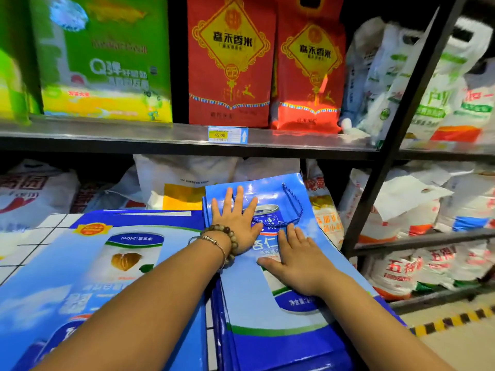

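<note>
A flat blue paper gift bag (300,311) with a can picture and a blue rope handle (296,207) lies on a stack in front of me. My left hand (235,220), with bead bracelets at the wrist, presses flat on the bag's upper part, fingers spread and straight. Just below and to the right, my right hand (297,261) also lies flat on the bag with its fingers straight. A second blue bag or box (88,274) with an almond picture lies to the left, under my left forearm.
A metal shelf (134,135) with a price tag (227,134) holds green (107,62) and red rice bags (230,62). White sacks fill the lower shelf and the rack at right (417,204). A black upright post (396,129) stands to the right. Yellow-black floor tape (455,317) runs along the lower right.
</note>
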Motion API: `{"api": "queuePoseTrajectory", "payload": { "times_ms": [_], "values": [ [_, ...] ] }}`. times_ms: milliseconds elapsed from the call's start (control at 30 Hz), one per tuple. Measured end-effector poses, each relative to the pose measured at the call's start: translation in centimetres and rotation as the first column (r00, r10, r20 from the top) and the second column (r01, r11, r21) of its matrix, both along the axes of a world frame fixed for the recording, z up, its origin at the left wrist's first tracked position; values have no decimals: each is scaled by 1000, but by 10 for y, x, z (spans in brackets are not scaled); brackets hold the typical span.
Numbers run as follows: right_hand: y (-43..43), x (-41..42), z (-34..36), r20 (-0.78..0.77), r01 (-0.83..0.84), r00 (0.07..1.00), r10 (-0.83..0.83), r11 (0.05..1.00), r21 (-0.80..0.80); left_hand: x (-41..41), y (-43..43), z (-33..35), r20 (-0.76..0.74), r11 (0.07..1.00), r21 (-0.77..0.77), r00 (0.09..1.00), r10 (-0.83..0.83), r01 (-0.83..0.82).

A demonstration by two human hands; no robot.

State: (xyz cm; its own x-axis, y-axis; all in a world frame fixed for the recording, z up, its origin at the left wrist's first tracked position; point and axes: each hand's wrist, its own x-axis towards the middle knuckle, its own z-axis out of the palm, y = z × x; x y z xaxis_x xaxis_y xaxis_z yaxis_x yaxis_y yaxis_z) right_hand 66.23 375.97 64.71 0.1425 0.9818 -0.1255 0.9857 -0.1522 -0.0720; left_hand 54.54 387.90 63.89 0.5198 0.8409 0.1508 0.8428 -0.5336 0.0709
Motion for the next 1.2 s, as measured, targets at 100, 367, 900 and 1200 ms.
{"api": "queuePoseTrajectory", "payload": {
  "times_ms": [100,367,900,1200],
  "values": [
    [-2,-1,7,-23,7,1000,-7,1000,7,-8,3,28,-13,991,-121,998,-60,58],
    [-14,-24,39,187,-147,979,75,900,410,-102,-86,103,61,956,-174,971,-229,236],
    [-114,-192,39,-248,-553,776,580,815,176,-246,-199,19,95,952,-193,961,259,-238],
    [-145,-197,40,42,-384,922,384,901,201,-233,-214,15,78,927,-130,929,362,-351]
  ]
}}
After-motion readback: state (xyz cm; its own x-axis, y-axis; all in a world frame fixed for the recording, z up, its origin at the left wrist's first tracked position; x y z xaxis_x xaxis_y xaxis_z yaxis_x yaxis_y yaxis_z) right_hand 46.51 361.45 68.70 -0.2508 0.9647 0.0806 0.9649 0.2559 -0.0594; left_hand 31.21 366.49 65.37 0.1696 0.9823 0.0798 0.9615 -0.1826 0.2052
